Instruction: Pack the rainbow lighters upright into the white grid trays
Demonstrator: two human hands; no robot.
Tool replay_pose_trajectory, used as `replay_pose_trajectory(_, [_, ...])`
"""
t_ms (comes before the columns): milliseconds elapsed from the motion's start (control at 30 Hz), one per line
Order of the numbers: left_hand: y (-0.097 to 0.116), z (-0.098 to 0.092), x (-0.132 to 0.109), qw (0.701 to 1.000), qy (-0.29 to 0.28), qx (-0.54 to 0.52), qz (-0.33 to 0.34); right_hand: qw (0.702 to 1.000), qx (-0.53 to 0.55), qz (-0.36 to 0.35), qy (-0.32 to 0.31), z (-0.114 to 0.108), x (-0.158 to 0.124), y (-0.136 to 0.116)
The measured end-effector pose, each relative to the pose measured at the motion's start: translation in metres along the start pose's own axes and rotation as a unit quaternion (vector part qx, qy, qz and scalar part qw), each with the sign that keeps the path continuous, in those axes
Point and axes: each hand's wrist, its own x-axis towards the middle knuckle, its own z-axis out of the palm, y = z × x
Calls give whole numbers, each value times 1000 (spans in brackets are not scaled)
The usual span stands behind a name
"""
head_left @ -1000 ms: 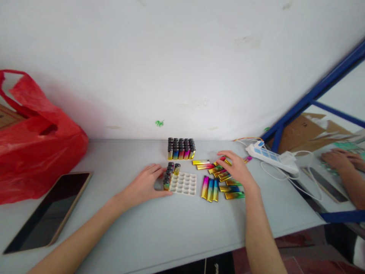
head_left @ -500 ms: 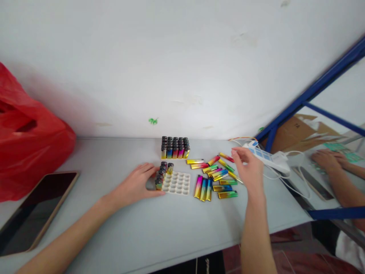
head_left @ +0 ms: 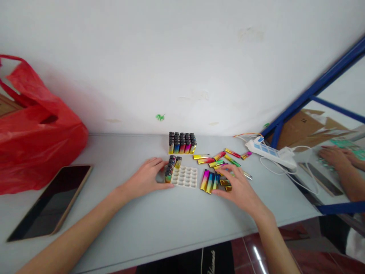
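My left hand [head_left: 149, 175] curls round the left edge of a white tray [head_left: 185, 177] with rows of holes, thumb at its front corner. Black-topped lighters [head_left: 170, 169] stand upright in the tray's left column, with one more lighter [head_left: 178, 162] beside them at the back. Over a loose pile of shiny coloured lighters my right hand [head_left: 235, 184] reaches down. Its thumb and fingertips close on the two ends of a blue and gold lighter [head_left: 216, 182], the rightmost of three lying side by side. The hand hides part of the pile.
A full block of upright lighters [head_left: 182, 144] stands against the wall. To the left are a phone [head_left: 54, 201] and a red plastic bag [head_left: 42, 125]. A white power strip [head_left: 270, 154] with cables lies right, before a blue metal frame [head_left: 308, 97]. Beyond it, another person's hands [head_left: 333, 155] work.
My right hand has come down and left from above the pile's right side to the row of three lighters. My left hand stays at the tray. The view has shifted slightly.
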Motion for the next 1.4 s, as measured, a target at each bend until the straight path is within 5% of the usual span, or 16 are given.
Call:
replay_pose_trajectory(533, [4,-2,1,1000,-2,10,9,996,-59,-27,-56,-8,17,5])
replay_pose_trajectory(933, [2,-1,2,1000,9,12,6,982,184,19,43,13,10,-5])
replay_pose_trajectory(1100, [3,-2,2,1000,18,-6,9,899,424,57,94,10,31,-25])
replay_pose_trajectory(1400, [7,-3,2,999,31,-13,7,719,684,74,-99,7,122,-67])
